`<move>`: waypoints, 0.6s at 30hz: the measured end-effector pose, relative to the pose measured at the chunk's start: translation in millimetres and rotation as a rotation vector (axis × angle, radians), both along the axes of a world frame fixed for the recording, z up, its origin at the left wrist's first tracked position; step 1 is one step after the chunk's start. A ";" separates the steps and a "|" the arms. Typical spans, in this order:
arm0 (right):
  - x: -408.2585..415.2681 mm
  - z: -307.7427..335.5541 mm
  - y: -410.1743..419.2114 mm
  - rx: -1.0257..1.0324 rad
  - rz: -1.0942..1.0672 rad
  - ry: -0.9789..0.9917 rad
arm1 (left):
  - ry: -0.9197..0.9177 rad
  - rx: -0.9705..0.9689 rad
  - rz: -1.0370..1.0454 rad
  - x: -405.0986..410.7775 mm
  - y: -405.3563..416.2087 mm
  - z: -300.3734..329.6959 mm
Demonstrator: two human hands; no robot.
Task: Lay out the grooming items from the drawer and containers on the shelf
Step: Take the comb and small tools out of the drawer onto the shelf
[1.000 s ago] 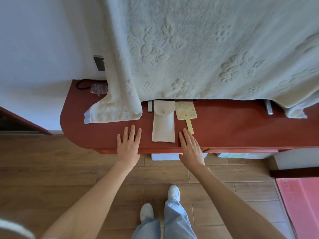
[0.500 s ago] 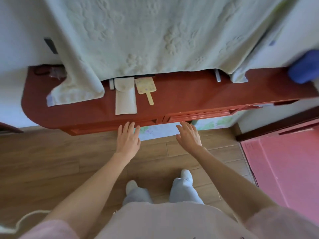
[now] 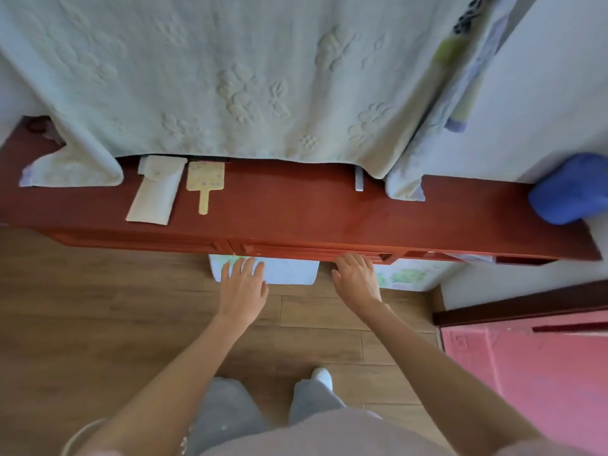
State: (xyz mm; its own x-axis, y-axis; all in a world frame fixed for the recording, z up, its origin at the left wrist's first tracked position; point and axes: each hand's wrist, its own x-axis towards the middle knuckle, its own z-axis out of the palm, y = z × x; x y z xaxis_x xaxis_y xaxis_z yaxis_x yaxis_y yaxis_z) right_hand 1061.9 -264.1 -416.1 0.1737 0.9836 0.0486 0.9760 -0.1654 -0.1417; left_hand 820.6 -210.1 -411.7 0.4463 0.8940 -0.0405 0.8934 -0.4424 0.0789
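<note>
Fingers of the right hand (image 3: 357, 279) are curling under the drawer (image 3: 316, 251) front beneath the red shelf (image 3: 296, 205), its grip loose and holding nothing; the left hand (image 3: 242, 287) is hovering spread and empty. A cream pouch (image 3: 154, 192) and yellow paddle brush (image 3: 205, 179) are already lying on the shelf. Opening the drawer looks to be the step in hand, calling next for a straight pull outward.

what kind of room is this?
Probably a bedroom or dressing corner at home: red wooden shelf with drawers, embossed towel hanging over it, small hand mirror and pouch laid out.
</note>
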 end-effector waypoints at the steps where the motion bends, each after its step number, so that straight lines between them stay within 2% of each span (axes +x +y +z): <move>1: 9.8 -1.2 -5.7 0.022 0.010 0.003 | 0.005 -0.023 0.023 9.7 -7.3 -1.8; 4: 32.8 -7.4 -20.4 0.021 0.002 0.061 | -0.050 -0.098 0.117 32.9 -24.1 -7.9; 6: 41.8 -12.6 -26.7 -0.093 -0.075 0.146 | -0.136 -0.210 0.221 45.3 -30.3 -15.2; 9: 51.1 -25.5 -27.3 -0.254 -0.295 0.398 | -0.458 -0.470 0.507 65.0 -27.8 -26.6; 14: 62.6 -54.3 1.9 -0.379 -0.823 1.016 | -1.077 -1.013 1.156 89.7 9.2 -44.3; 16: 64.8 -68.8 16.4 -0.315 -1.106 1.428 | -1.312 -1.153 1.344 93.2 26.8 -60.3; 18: 67.2 -83.9 30.8 -0.205 -1.281 1.820 | -1.487 -1.210 1.430 97.3 40.9 -81.3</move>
